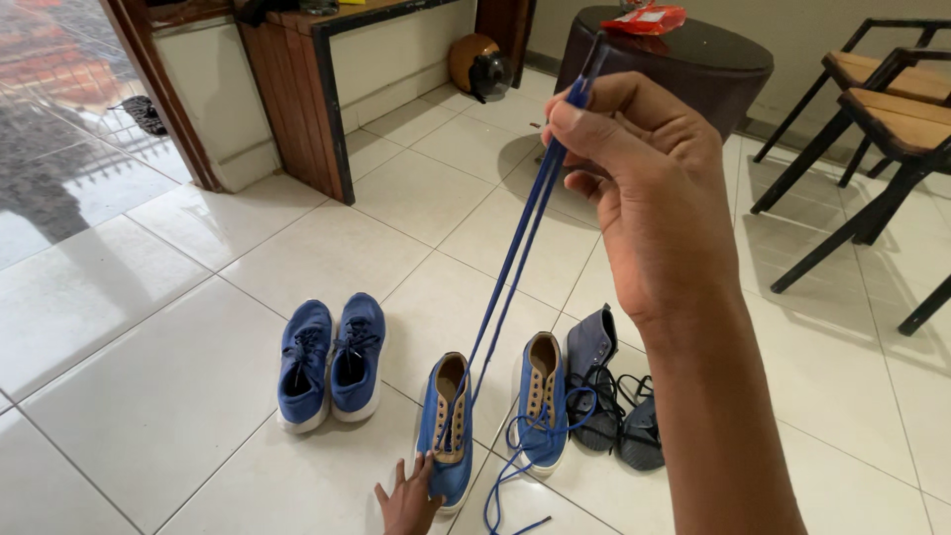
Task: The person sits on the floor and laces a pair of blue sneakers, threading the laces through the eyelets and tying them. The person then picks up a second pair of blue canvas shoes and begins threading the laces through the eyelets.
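- White floor tiles (pixel 149 396) carry several shoes.
- Beside the lace-up shoe (pixel 448 436), my left hand (pixel 408 503) presses its toe flat, fingers spread.
- Above that shoe, my right hand (pixel 634 188) pinches both strands of the blue lace (pixel 515 258) taut; pulling harder could tip it.

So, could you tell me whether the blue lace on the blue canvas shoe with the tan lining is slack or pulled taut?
Taut: the blue lace runs straight from the shoe up to the raised right hand.

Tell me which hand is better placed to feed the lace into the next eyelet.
The right hand, probably: it already pinches both ends of the blue lace, pulled taut above the shoe. The left hand rests against the shoe's toe, steadying it.
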